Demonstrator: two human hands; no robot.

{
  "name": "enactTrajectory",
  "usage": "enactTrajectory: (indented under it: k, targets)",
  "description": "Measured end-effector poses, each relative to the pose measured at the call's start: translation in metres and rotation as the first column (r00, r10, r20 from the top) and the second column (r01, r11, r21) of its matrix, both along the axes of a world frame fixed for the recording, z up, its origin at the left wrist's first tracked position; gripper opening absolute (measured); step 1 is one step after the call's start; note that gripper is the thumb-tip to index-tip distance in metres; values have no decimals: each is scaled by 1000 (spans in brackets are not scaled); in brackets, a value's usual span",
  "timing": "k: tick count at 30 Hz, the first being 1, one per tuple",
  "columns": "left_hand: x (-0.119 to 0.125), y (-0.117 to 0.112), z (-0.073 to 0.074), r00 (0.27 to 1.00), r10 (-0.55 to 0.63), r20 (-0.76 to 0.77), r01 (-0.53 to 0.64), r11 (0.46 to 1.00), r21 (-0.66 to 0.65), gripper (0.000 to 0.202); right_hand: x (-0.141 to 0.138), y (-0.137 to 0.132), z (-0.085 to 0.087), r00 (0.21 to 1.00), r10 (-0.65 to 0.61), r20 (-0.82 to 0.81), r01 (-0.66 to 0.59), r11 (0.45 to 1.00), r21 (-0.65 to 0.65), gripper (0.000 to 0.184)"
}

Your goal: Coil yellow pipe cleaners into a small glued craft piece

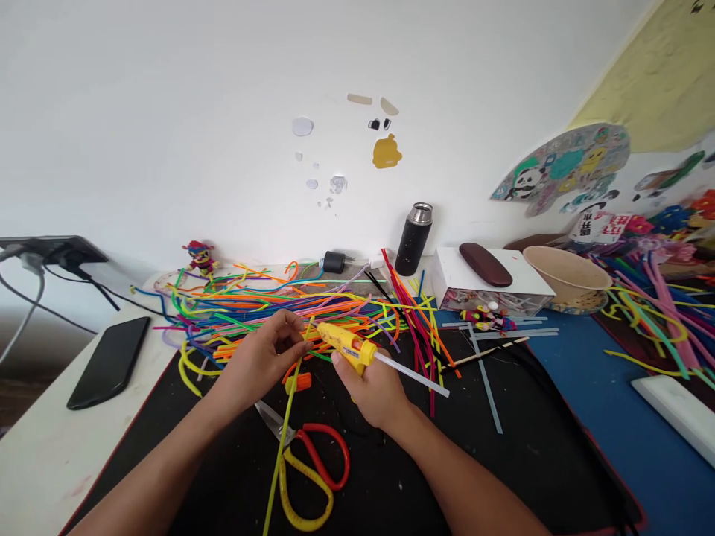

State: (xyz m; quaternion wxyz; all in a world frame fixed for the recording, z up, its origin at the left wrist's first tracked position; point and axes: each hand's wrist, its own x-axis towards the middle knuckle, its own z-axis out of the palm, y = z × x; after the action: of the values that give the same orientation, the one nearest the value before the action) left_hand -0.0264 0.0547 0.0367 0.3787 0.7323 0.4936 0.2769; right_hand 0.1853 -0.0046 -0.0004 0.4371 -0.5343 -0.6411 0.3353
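Note:
My right hand (380,391) is wrapped round a yellow hot glue gun (342,344), with a long whitish glue stick (416,374) poking out of its back. The gun's nozzle points left, close to the top of a yellow-green pipe cleaner (284,432). My left hand (269,357) pinches that pipe cleaner near its upper end; the rest hangs down towards me. Beneath it on the black mat lie scissors (321,461) with one red and one yellow handle, blades pointing up and left. A small orange and yellow piece (299,383) sits just below my left fingers.
Many coloured pipe cleaners (240,305) are heaped along the back. A black thermos (414,238) stands by the wall, beside a white box (447,277) with a brown case (485,264) on top. Loose glue sticks (488,387) lie right; a phone (109,362) lies left.

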Motion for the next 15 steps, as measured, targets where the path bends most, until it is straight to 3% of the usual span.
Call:
enactTrajectory:
  k: [9,15]
  targets:
    - [-3,4,0,998,48,34,-49,999,16,31,-1,1,-2,1000,-10,-21,9,1000,-12,33]
    - [-20,17,16,968,171,182,-176,984,12,42,0,2,-5,995,-43,-91,41,999,-16,33]
